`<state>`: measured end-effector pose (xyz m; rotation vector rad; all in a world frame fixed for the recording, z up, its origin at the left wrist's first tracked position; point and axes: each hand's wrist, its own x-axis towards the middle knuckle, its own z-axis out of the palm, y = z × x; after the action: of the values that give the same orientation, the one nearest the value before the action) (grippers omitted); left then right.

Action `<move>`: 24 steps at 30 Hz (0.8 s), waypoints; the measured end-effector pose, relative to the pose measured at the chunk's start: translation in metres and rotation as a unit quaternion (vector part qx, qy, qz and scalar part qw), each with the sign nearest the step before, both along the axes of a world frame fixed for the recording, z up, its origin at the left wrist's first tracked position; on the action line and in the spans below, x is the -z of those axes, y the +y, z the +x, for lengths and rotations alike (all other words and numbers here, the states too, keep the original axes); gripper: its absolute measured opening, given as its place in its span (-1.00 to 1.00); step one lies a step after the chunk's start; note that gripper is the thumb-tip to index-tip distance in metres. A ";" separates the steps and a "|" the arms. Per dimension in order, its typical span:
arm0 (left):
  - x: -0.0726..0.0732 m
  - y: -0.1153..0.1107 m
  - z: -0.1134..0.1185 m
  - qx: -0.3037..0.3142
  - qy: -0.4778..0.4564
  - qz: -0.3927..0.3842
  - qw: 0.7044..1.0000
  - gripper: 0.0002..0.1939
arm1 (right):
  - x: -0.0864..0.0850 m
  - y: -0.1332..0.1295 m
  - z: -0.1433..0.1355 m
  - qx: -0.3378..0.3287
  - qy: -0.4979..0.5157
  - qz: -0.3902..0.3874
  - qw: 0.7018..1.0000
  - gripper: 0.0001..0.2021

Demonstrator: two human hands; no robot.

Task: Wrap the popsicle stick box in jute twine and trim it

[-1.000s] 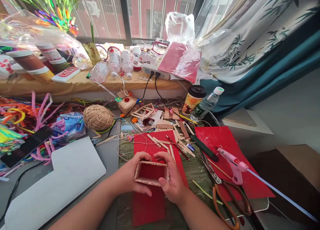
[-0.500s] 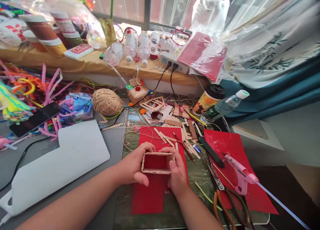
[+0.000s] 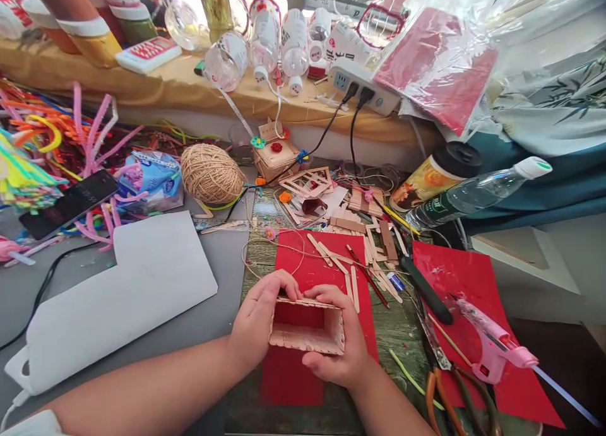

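A small open box made of wooden craft sticks is held between my two hands above the red paper. My left hand presses against its left wall, fingers curled over the far edge. With the thumb under the near right corner, my right hand grips the right wall, its fingers at the far edge. Red paper shows through the hollow middle of the box. Loose craft sticks and a dark red pencil lie just beyond the hands.
A pink hot glue gun rests on red paper at the right, near scissors and orange-handled pliers. White board lies at the left. Behind are a twine ball, a cup, a plastic bottle and a power strip.
The box has tipped so more of its near inner wall shows. My left thumb has moved up along the left side, and my right thumb has shifted below the near edge. The view has shifted.
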<state>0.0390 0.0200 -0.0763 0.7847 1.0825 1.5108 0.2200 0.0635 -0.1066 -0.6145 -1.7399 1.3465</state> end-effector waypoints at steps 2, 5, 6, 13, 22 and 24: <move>0.001 0.002 -0.003 0.004 0.004 -0.010 1.000 -0.56 | 0.001 0.000 0.001 0.000 -0.004 -0.009 1.000 -0.25; 0.005 0.005 -0.006 0.011 0.004 -0.034 0.999 -0.59 | 0.000 0.000 0.001 0.004 -0.009 -0.024 1.000 -0.26; 0.006 0.005 -0.007 0.013 0.004 -0.044 0.999 -0.60 | 0.000 0.000 0.001 0.005 -0.007 -0.030 1.000 -0.26; 0.010 0.007 -0.008 0.018 -0.022 -0.084 0.996 -0.60 | 0.002 0.001 0.000 0.004 0.004 -0.040 0.999 -0.25; 0.002 0.008 -0.007 0.024 -0.010 -0.056 0.998 -0.59 | 0.002 -0.002 0.001 0.021 -0.003 -0.043 0.999 -0.26; 0.004 0.005 -0.006 0.015 -0.013 -0.025 0.999 -0.56 | 0.001 -0.003 0.002 0.038 0.016 -0.048 0.998 -0.30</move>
<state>0.0330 0.0255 -0.0804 0.7424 1.0809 1.4586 0.2218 0.0605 -0.1073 -0.7025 -1.6173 1.3846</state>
